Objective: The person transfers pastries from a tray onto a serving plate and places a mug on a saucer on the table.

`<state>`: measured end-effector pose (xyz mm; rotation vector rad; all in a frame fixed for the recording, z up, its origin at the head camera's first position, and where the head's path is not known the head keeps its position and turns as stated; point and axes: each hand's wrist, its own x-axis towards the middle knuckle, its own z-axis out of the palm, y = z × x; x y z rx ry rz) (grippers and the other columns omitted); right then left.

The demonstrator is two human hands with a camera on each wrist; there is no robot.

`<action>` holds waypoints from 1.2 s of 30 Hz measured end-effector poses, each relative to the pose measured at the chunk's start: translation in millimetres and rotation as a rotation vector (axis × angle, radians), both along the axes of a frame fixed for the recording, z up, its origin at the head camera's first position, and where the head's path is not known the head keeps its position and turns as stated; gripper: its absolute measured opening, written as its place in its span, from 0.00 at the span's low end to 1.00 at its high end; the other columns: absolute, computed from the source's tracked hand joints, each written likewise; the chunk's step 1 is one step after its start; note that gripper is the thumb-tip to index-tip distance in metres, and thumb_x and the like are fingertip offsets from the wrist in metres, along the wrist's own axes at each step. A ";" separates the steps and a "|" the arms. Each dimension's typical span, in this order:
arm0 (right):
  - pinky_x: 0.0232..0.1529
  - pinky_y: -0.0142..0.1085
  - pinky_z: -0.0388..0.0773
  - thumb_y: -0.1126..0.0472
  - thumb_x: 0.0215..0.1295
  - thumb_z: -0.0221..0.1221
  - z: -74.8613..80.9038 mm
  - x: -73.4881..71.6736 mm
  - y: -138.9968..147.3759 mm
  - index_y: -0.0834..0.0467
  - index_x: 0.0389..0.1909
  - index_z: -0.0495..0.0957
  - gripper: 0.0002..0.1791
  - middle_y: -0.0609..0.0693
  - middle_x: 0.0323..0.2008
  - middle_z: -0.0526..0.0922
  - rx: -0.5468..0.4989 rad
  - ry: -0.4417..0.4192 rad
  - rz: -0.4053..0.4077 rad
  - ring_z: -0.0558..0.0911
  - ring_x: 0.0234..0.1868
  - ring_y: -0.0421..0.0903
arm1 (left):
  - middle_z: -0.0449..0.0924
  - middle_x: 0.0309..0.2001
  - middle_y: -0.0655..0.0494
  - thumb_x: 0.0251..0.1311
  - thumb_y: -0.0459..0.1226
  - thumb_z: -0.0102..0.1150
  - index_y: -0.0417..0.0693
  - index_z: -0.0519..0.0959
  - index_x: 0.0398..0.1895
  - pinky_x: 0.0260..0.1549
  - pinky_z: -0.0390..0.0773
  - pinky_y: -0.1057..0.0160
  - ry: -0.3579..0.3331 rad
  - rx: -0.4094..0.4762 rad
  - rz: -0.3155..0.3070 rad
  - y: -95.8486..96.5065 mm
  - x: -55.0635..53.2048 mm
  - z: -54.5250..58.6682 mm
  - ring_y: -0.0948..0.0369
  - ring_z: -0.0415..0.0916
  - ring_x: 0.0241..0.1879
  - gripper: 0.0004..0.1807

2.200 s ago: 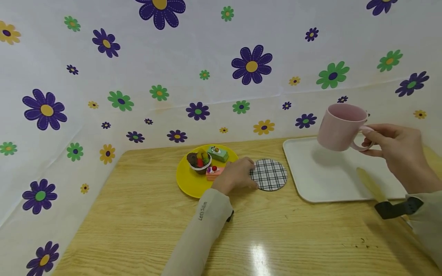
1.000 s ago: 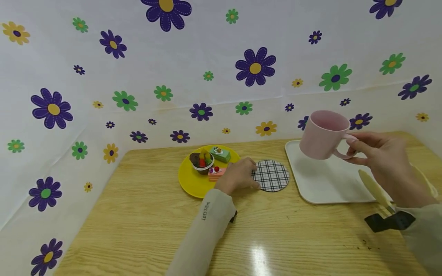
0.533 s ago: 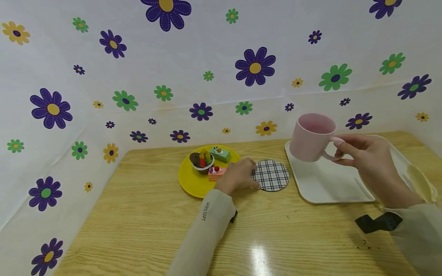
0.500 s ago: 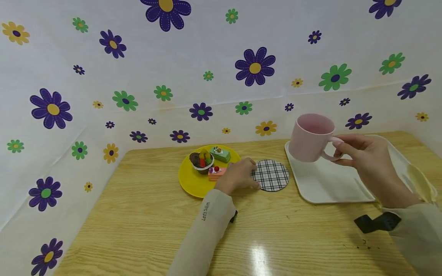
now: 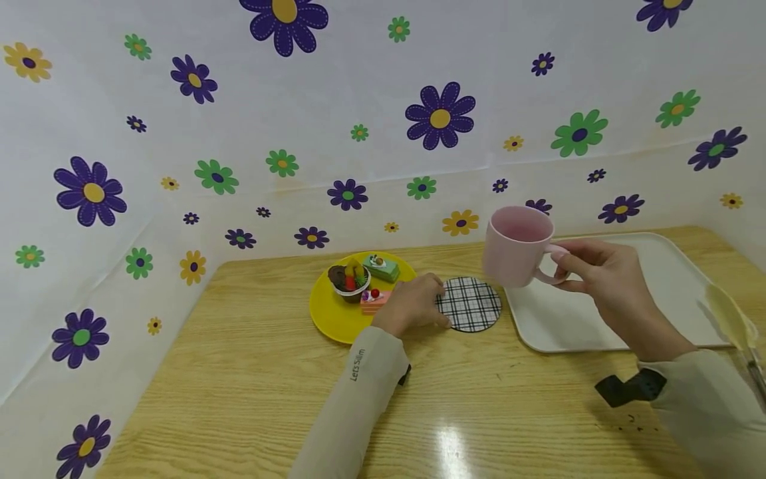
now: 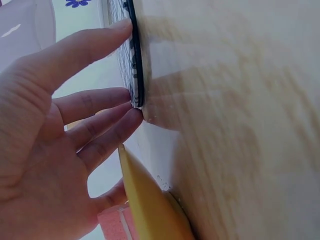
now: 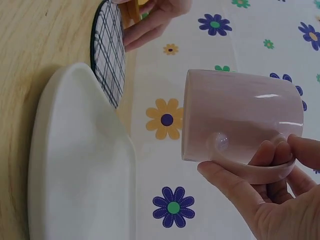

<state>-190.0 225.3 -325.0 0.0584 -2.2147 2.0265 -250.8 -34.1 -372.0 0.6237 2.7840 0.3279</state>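
My right hand (image 5: 610,276) grips the handle of a pink mug (image 5: 517,247). In the head view the mug hangs upright in the air, between the plaid coaster and the tray; the right wrist view shows a gap under its base. The round black-and-white plaid coaster (image 5: 470,306) lies flat on the table. At its left edge rests my left hand (image 5: 413,306), thumb and fingertips touching the rim with the fingers fairly straight, as the left wrist view shows. Beneath that hand is part of a yellow plate (image 5: 326,316).
On the plate sit a cupcake-like toy (image 5: 350,283), a green cake slice (image 5: 381,268) and a pink cake slice (image 5: 372,303), partly hidden. A white tray (image 5: 574,326) stands right of the coaster. A pale yellow utensil (image 5: 730,319) lies at the tray's right. A flowered cloth (image 5: 371,86) walls the back.
My right hand has carried the mug leftward and a little lower, from above the tray toward the coaster. My left hand stays at the coaster's edge.
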 end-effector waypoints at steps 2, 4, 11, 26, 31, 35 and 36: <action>0.32 0.35 0.80 0.56 0.57 0.61 -1.2 -0.4 -2.9 0.61 0.44 0.80 0.16 0.46 0.29 0.80 0.027 0.000 0.000 0.77 0.30 0.41 | 0.69 0.58 0.61 0.43 0.51 0.70 0.50 0.78 0.52 0.58 0.60 0.48 -0.005 0.001 0.005 -0.2 0.1 0.3 0.60 0.67 0.56 0.31; 0.33 0.35 0.80 0.55 0.58 0.61 -2.1 -0.7 -5.3 0.62 0.46 0.79 0.18 0.45 0.29 0.80 0.052 0.001 0.000 0.77 0.30 0.42 | 0.69 0.58 0.60 0.43 0.50 0.70 0.50 0.77 0.52 0.58 0.59 0.48 -0.009 0.003 0.009 -0.2 0.3 0.8 0.60 0.67 0.55 0.31; 0.33 0.35 0.80 0.54 0.58 0.60 -4.2 -2.1 -9.2 0.64 0.47 0.78 0.20 0.45 0.30 0.80 0.085 0.001 0.003 0.77 0.30 0.41 | 0.69 0.59 0.60 0.44 0.51 0.69 0.50 0.77 0.53 0.57 0.62 0.49 0.001 -0.018 -0.010 1.5 -0.8 0.5 0.60 0.66 0.56 0.31; 0.31 0.36 0.81 0.63 0.57 0.61 -11.2 -5.2 -15.2 0.61 0.38 0.82 0.09 0.48 0.26 0.79 -0.120 0.003 0.083 0.77 0.26 0.41 | 0.71 0.56 0.60 0.43 0.51 0.69 0.50 0.78 0.51 0.55 0.66 0.52 0.018 -0.037 -0.002 1.7 -0.7 -1.4 0.61 0.69 0.51 0.30; 0.31 0.37 0.81 0.64 0.58 0.61 -13.6 -5.1 -18.3 0.62 0.39 0.81 0.09 0.48 0.25 0.78 -0.131 0.005 0.102 0.77 0.27 0.40 | 0.71 0.55 0.60 0.43 0.51 0.69 0.51 0.78 0.51 0.54 0.66 0.53 0.023 -0.044 0.003 2.1 -0.1 -1.2 0.61 0.69 0.50 0.30; 0.30 0.37 0.81 0.63 0.57 0.61 -14.7 -5.6 -20.8 0.63 0.39 0.81 0.10 0.49 0.25 0.78 -0.116 0.015 0.099 0.77 0.26 0.40 | 0.70 0.56 0.60 0.44 0.51 0.69 0.51 0.78 0.52 0.55 0.65 0.52 0.018 -0.044 0.008 1.7 0.4 -0.1 0.60 0.69 0.51 0.30; 0.30 0.37 0.81 0.63 0.57 0.61 -15.1 -5.9 -21.4 0.63 0.40 0.81 0.11 0.49 0.25 0.77 -0.116 0.018 0.100 0.77 0.26 0.40 | 0.70 0.56 0.60 0.44 0.51 0.69 0.51 0.77 0.52 0.55 0.65 0.52 0.016 -0.043 0.008 1.5 0.5 0.0 0.60 0.69 0.51 0.30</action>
